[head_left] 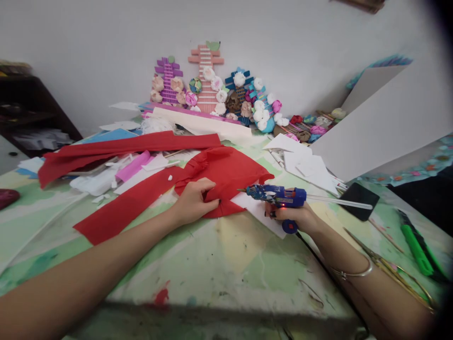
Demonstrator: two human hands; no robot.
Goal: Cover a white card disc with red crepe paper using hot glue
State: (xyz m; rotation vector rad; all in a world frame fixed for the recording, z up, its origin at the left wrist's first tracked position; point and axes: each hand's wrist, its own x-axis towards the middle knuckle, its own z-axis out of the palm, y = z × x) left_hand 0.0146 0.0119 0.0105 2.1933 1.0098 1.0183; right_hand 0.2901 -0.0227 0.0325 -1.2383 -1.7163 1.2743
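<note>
A gathered sheet of red crepe paper lies in the middle of the table, partly over a white card. My left hand is closed on the paper's near left edge, thumb and fingers pinching it. In my right hand is a blue hot glue gun, its small light glowing red. The nozzle points left, close to the right part of the paper; whether it touches cannot be told. A long clear glue stick juts from the gun's back, and a black cord trails below.
Red paper strips lie left. Gold scissors, a green cutter and a black phone-like slab sit right. Behind are white card pieces, a large white board and paper-flower stick crafts against the wall.
</note>
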